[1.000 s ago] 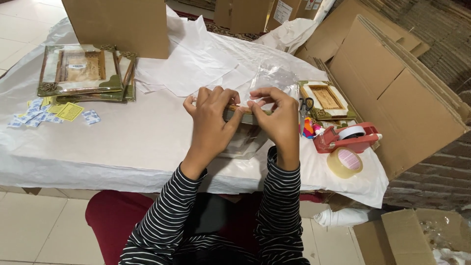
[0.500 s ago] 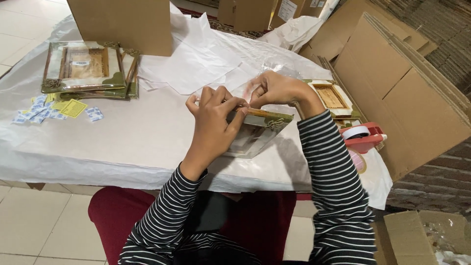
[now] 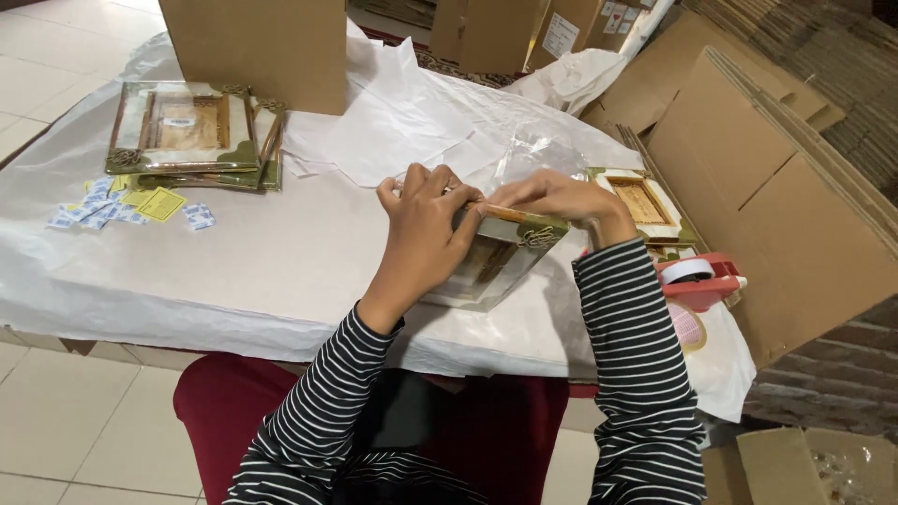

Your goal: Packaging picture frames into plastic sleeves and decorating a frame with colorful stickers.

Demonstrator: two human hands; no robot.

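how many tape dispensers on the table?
1. The red tape dispenser sits at the table's right edge, beside the person's right forearm, in front of the flattened cardboard boxes. More could be hidden behind the boxes or arms.

Tall brown cardboard box (image 3: 254, 47) at the table's far edge, upright. Second brown box (image 3: 486, 33) behind it, bearing a white rectangular label (image 3: 561, 35). Flattened brown cartons (image 3: 786, 178) stacked at right. Open brown carton (image 3: 814, 463) on the floor, lower right. Small yellow and blue-white paper labels (image 3: 131, 206) scattered on the table's left, near stacked clear-wrapped frames (image 3: 187, 136).
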